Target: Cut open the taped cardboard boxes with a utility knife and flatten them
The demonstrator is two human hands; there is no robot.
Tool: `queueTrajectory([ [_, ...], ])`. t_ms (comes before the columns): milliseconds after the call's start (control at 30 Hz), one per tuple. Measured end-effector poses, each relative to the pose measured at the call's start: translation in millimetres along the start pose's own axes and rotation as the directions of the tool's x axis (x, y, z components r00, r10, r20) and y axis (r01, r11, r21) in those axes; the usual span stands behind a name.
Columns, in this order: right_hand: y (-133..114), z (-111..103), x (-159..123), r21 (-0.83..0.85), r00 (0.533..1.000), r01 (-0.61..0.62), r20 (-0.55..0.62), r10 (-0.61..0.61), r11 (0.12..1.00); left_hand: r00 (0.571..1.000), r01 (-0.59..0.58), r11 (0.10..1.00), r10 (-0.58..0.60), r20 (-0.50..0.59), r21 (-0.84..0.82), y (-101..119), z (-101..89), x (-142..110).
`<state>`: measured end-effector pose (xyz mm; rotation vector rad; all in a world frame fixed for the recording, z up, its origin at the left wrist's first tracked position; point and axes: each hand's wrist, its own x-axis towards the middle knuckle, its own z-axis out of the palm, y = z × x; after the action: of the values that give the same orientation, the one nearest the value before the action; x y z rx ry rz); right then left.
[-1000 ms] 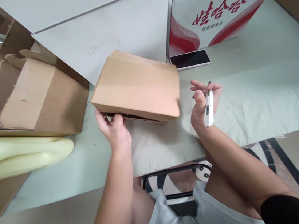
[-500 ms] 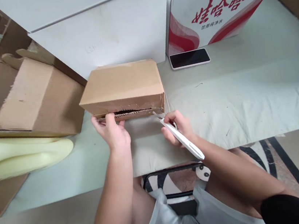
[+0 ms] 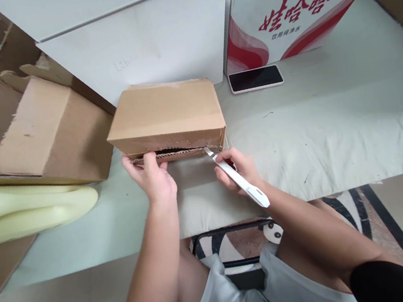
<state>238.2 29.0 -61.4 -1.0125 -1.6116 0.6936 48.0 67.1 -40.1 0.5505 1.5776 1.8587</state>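
Note:
A small brown cardboard box (image 3: pixel 167 113) lies flat on the pale cloth-covered table (image 3: pixel 331 124). My left hand (image 3: pixel 151 177) grips the lower left of its near edge, fingers pinched on the torn flap. In my right hand (image 3: pixel 239 168) I hold a white utility knife (image 3: pixel 237 178) like a pen. The blade tip touches the box's near edge at the right, by the dark slit in the seam.
An open brown carton (image 3: pixel 43 132) stands at the left, with a pale yellow plastic shape (image 3: pixel 27 211) in front of it. Behind the small box are a big white box (image 3: pixel 134 36) and a red-and-white printed carton (image 3: pixel 290 10). A phone (image 3: pixel 255 78) lies face up beside it.
The box has been turned and set flat with its seam toward me. My right hand swung the knife in from the right and brought the blade to the box's near edge.

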Motion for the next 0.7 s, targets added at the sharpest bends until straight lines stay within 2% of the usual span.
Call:
queueTrajectory([
  [133, 0.0, -0.1, 0.7, 0.001, 0.998, -0.003, -0.057, 0.003, 1.0, 1.0, -0.01, 1.0, 0.01, -0.005, 0.015, -0.1, 1.3, -1.5],
  [300, 0.6, -0.6, 0.6, 0.025, 0.999, -0.025, -0.032, 0.026, 0.999, 0.999, -0.023, 0.999, 0.022, 0.029, 0.035, -5.3, -2.9, 2.8],
  [433, 0.7, -0.7, 1.6, 0.003, 0.994, -0.104, -0.016, 0.104, 0.995, 0.998, -0.017, 0.999, 0.014, 0.065, 0.033, -5.3, -5.2, 4.6],
  [600, 1.5, -1.2, 5.0, 0.018, 0.973, -0.226, 0.061, 0.224, 0.974, 0.999, -0.019, 1.0, 0.018, 0.039, 0.02, 0.5, -1.8, -2.0],
  [700, 2.2, -1.9, 6.7, 0.036, 0.969, -0.246, 0.042, 0.244, 0.969, 0.998, -0.043, 0.999, 0.042, 0.052, 0.02, 2.1, -0.3, -4.8],
])
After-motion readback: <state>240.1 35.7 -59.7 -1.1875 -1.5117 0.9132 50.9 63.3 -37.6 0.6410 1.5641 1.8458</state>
